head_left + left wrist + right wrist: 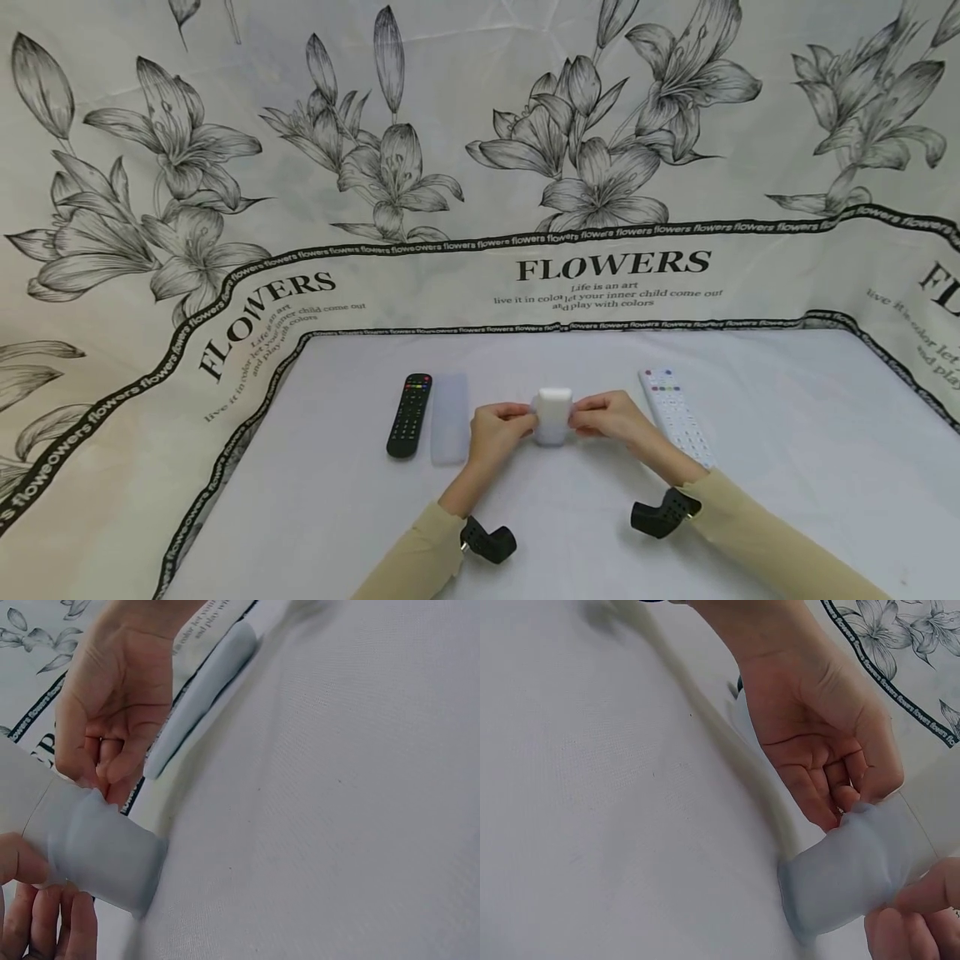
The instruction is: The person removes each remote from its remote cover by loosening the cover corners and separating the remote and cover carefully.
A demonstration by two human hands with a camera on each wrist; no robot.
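Observation:
A white, smooth block-like device [555,400] stands upright on the table between both hands; its exact kind does not show. A translucent bluish soft sleeve [553,435] wraps its lower part, bunched and wrinkled at the upper rim, as the left wrist view shows of the sleeve [112,851]. On one side my left hand [498,433] pinches the sleeve's rim between thumb and fingers. My right hand [613,417] pinches that rim from the opposite side. The sleeve's closed end [799,904] is down at the white cloth.
Left of the hands lie a black remote control [409,417] and a flat translucent sleeve [450,419]. A white remote control [677,417] lies beside the right forearm. Behind the white-covered table [570,517] hangs a flower-printed cloth [427,275].

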